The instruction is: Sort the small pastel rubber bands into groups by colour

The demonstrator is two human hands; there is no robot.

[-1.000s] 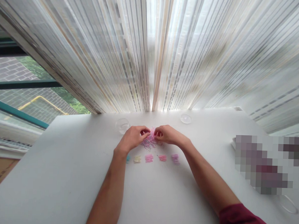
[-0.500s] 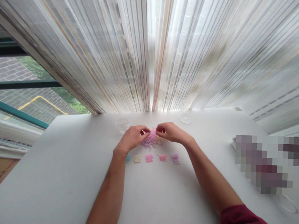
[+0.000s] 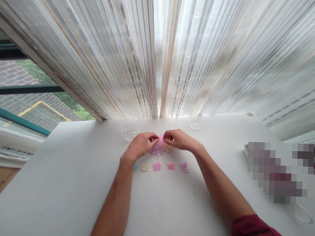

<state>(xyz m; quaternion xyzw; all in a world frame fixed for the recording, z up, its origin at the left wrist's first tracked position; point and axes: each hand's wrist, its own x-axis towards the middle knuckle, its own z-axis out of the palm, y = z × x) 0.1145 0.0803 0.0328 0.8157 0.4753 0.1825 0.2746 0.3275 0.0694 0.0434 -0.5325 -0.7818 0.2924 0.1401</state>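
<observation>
A tangled heap of small pastel clips (image 3: 160,148), pink, purple and yellowish, lies on the white table (image 3: 68,170) near its far edge. My left hand (image 3: 140,145) and my right hand (image 3: 179,140) meet over the heap, both pinched with fingertips on the pink pieces at its top. Closer to me runs a row of small sorted piles: a blue one (image 3: 135,167) partly hidden by my left wrist, a pale yellow one (image 3: 144,167), a pink one (image 3: 157,166), a darker pink one (image 3: 171,165) and a purple one (image 3: 184,166).
A clear round dish (image 3: 129,132) stands left of the heap and another (image 3: 196,125) at the back right. A third clear lid (image 3: 302,214) lies at the right front. A blurred-out object (image 3: 279,170) sits on the table's right. Striped curtains (image 3: 159,56) hang behind.
My right hand lifted slightly and drew a little closer to my left hand over the heap. The sorted piles have not moved.
</observation>
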